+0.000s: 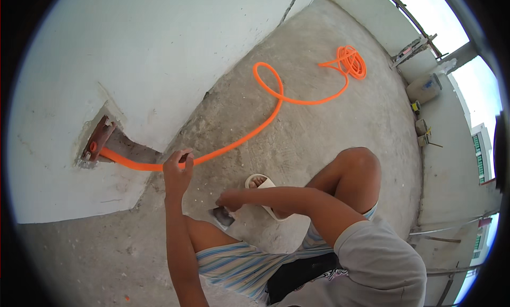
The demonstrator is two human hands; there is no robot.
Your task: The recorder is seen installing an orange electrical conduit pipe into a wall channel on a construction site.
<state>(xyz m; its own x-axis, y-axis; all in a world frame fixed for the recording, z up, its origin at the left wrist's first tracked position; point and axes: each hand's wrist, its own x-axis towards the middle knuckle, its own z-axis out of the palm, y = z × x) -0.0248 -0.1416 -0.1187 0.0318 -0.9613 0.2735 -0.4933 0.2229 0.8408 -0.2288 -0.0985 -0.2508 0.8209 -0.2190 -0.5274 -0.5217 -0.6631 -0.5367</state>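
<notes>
An orange flexible conduit (234, 146) runs out of a reddish-brown junction box (99, 138) set in a rough recess in the white wall. My left hand (178, 173) is closed around this conduit a short way from the box. From there it curves across the floor, makes one loop, and ends in a loose coil (353, 63) farther off. Low over the floor, beside my sandalled foot, my right hand (231, 199) is closed at a flat grey blade-like tool (223, 217). The fingers partly hide this tool, and its handle does not show.
The white wall (143, 52) rises on the left above a bare concrete floor (319, 131). A large pale bucket (424, 88) and smaller containers (421, 127) stand along the low wall at right. My bent knees and the sandal (265, 195) take up the near floor.
</notes>
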